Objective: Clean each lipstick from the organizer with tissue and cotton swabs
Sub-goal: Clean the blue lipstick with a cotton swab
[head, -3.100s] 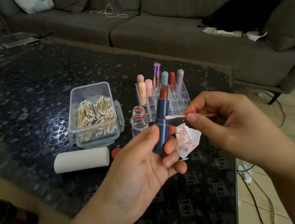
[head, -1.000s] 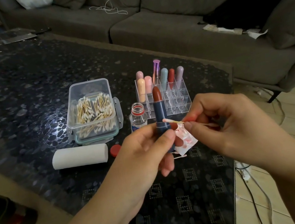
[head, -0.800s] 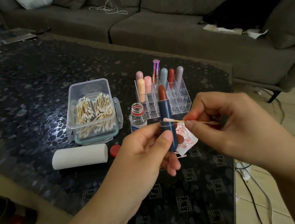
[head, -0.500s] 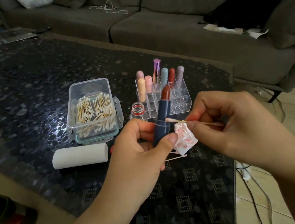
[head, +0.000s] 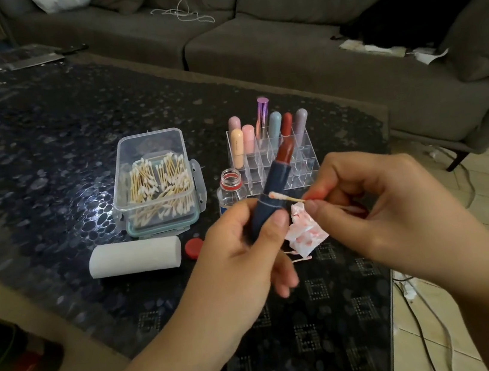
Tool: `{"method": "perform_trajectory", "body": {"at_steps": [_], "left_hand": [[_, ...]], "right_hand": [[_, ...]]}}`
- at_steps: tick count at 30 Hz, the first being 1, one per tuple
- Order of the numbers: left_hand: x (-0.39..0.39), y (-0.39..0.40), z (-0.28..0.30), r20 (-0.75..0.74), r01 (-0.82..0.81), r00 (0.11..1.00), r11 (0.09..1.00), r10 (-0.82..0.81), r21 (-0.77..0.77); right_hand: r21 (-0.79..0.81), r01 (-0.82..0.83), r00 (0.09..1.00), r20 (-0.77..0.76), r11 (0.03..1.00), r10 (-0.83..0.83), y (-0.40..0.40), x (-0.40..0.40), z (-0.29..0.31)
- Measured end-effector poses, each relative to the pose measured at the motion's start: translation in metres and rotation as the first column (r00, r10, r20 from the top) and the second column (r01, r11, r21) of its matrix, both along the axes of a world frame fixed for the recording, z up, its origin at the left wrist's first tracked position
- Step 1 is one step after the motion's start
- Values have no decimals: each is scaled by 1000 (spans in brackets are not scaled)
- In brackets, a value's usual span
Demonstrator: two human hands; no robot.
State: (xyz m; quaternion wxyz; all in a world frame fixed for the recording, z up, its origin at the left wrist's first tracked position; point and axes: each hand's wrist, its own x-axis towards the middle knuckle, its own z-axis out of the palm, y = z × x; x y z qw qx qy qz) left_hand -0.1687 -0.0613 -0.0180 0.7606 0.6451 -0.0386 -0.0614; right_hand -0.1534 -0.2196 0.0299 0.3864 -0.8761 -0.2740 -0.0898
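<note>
My left hand (head: 245,248) grips the navy lipstick (head: 272,194) round its lower barrel, thumb across the front, tube tilted up and right above the tabletop (head: 42,144), brown-red bullet out at the top. My right hand (head: 375,207) pinches a cotton swab (head: 285,197) by its wooden stick, cotton tip touching the barrel at the seam ring. Stained tissue (head: 305,233) sits behind and below the hands; can't tell whether a finger holds it or it lies on the tabletop. Lipstick looks light, hard and smooth, probably slippery, so hold stays on the barrel; the bullet is soft and smears or snaps, keep fingers off it. Swab stick is thin, likely bends if pressed hard. 7 capped lipsticks stand in the back rows of the clear organizer (head: 274,162). Swab box (head: 154,182), tissue roll (head: 135,256) and open bottle (head: 231,187) are near.
</note>
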Motion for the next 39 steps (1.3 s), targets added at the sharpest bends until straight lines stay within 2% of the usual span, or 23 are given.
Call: {"method": "perform_trajectory", "body": {"at_steps": [4, 7, 11, 14, 18, 23, 27, 32, 35, 39], "left_hand": [[-1, -2, 2, -39, 55, 997, 982, -63, -179], [-1, -1, 4, -107, 53, 989, 929, -99, -366], [0, -1, 0, -107, 66, 986, 892, -127, -446], [1, 0, -2, -91, 56, 991, 919, -99, -390], [2, 0, -1, -15, -10, 1000, 988, 8, -155], [3, 2, -1, 78, -141, 987, 989, 137, 47], [4, 0, -1, 95, -185, 979, 982, 181, 36], [2, 0, 1, 109, -236, 967, 970, 229, 56], [2, 0, 0, 121, -266, 959, 963, 258, 53], [1, -1, 1, 118, -251, 963, 966, 243, 57]], "right_hand": [[-33, 26, 1000, 18, 999, -25, 0, 1, -3], [2, 27, 1000, 13, 1000, -27, -1, 1, -3], [40, 27, 999, 21, 999, -28, -1, -1, 0], [21, 21, 999, 29, 1000, -22, 1, 0, -1], [10, 22, 999, 43, 1000, -23, 2, 1, -3], [43, 19, 1000, 3, 999, -20, -1, 0, -1], [16, -26, 1000, 0, 1000, 26, 4, 0, -2], [70, 18, 1000, -4, 997, -18, -1, 1, 0], [48, 7, 1000, 23, 999, -8, 6, 1, -4], [56, 6, 1000, 9, 998, -7, 5, 1, -4]]}}
